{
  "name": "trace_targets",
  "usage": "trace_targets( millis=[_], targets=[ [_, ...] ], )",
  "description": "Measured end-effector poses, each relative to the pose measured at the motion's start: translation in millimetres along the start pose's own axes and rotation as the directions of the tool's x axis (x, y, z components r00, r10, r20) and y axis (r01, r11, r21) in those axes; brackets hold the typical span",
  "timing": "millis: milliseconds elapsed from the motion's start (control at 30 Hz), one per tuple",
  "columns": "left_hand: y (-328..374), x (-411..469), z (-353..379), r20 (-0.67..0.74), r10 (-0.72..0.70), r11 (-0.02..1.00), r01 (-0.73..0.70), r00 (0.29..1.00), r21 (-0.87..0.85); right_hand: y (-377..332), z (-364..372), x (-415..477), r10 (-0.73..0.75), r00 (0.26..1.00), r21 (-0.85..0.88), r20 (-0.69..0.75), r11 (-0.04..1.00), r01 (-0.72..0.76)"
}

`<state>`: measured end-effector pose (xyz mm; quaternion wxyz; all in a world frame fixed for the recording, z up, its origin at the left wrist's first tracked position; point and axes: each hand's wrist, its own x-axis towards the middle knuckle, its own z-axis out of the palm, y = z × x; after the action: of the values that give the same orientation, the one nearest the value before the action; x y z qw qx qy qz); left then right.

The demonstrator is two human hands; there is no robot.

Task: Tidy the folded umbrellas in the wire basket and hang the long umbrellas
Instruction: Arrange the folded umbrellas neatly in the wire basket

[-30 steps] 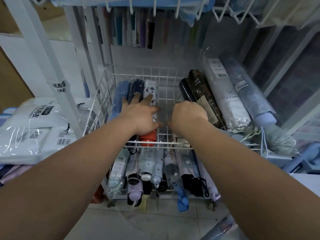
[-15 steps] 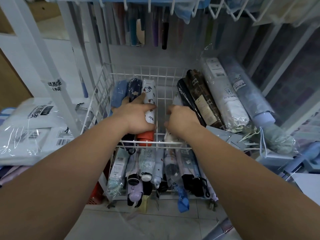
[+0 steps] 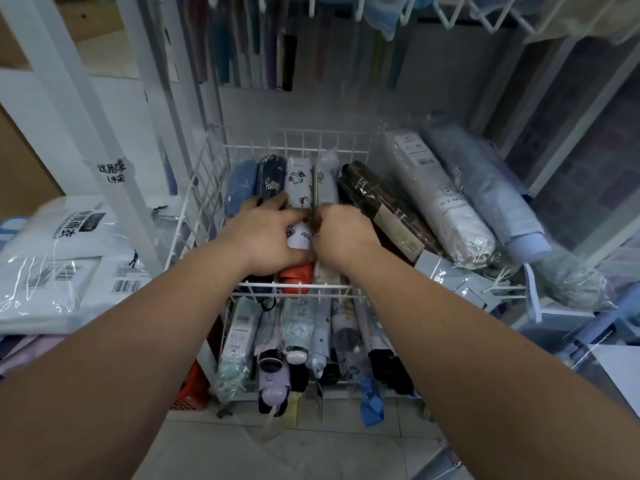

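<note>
Head view: both arms reach forward into the white wire basket (image 3: 298,147), where folded umbrellas lie side by side with their long sides pointing away from the person. The left hand (image 3: 266,237) lies on top of the left group; its fingers are spread and quite straight over the navy umbrella (image 3: 270,178), and the thumb rests across the cat umbrella (image 3: 299,188), so its grip is wide and holds nothing. The right hand (image 3: 341,237) is just beside it, almost touching, with the back of the hand up. Its fingers curl down round the pale umbrella (image 3: 327,178), so this grip is narrow and holds that umbrella. A blue umbrella (image 3: 240,183) lies at the far left, against the basket wall. An orange umbrella (image 3: 296,275) shows under the left hand at the front rim. To the right of the right hand lie a brown umbrella (image 3: 381,209), a grey umbrella (image 3: 433,195) and a light-blue umbrella (image 3: 491,202), all in clear wrap and tilted. The long umbrellas (image 3: 242,53) hang at the back, above the basket. A lower basket (image 3: 408,393) below holds more folded umbrellas. White packets (image 3: 52,254) lie on a shelf at the left.
</note>
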<state>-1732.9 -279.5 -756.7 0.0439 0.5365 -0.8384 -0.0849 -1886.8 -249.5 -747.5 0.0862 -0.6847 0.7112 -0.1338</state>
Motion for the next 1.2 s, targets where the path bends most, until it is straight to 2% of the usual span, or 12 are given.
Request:
trace_targets(
  millis=[133, 200, 267, 333, 400, 467, 533, 600, 667, 933, 1067, 1200],
  targets=[
    [2.6, -2.1, -4.0, 0.027, -0.06, 0.995, 0.062, 0.998, -0.075, 6.4, -14.4, -6.4, -0.091, 0.987, 0.042, 0.129, 0.995, 0.086],
    [6.2, 0.0, -4.8, 0.028, -0.092, 0.989, 0.094, 0.995, -0.113, 11.1, -27.0, -14.1, -0.14, 0.982, -0.002, 0.124, 0.99, 0.142],
    [15.8, 0.4, -6.0, 0.013, -0.11, 0.989, 0.111, 0.994, -0.103, 14.7, -41.7, -21.2, -0.186, 0.983, -0.191, 0.003, 0.964, 0.183],
    [29.9, -2.1, -8.3, -0.046, -0.1, 0.993, 0.096, 0.994, -0.075, 18.9, -58.2, -28.8, -0.229, 0.964, -0.439, -0.137, 0.886, 0.148],
    [45.6, -4.8, -9.4, -0.131, -0.05, 0.997, 0.042, 0.99, -0.062, 28.5, -71.8, -36.5, -0.22, 0.958, -0.608, -0.184, 0.791, 0.065],
    [63.8, -6.2, -10.0, -0.205, -0.002, 0.992, -0.024, 0.979, -0.122, 42.0, -81.5, -42.9, -0.168, 0.967, -0.671, -0.191, 0.742, -0.004],
    [83.8, -3.9, -10.6, -0.216, -0.019, 0.947, -0.051, 0.976, -0.316, 54.3, -90.1, -46.1, -0.078, 0.979, -0.671, -0.189, 0.738, -0.071],
    [106.1, 1.4, -10.9, -0.135, -0.068, 0.84, -0.016, 0.988, -0.542, 63.6, -96.9, -47.2, 0.023, 0.984, -0.627, -0.179, 0.767, -0.132],
    [126.2, 8.8, -7.0, -0.051, -0.125, 0.719, 0.055, 0.991, -0.692, 70.6, -97.5, -49.2, 0.058, 0.986, -0.586, -0.159, 0.797, -0.142],
    [166.3, 48.2, 6.7, 0.07, -0.387, 0.315, 0.203, 0.919, -0.927, 92.0, -103.5, -51.8, -0.033, 0.965, -0.495, -0.259, 0.863, -0.103],
    [170.9, 56.5, 7.8, 0.046, -0.457, 0.312, 0.208, 0.888, -0.927, 90.0, -96.0, -52.3, -0.042, 0.959, -0.463, -0.279, 0.881, -0.096],
    [172.7, 56.8, 14.9, -0.041, -0.428, 0.32, 0.109, 0.903, -0.941, 98.2, -98.9, -50.9, -0.032, 0.965, -0.42, -0.26, 0.904, -0.083]
  ],
)
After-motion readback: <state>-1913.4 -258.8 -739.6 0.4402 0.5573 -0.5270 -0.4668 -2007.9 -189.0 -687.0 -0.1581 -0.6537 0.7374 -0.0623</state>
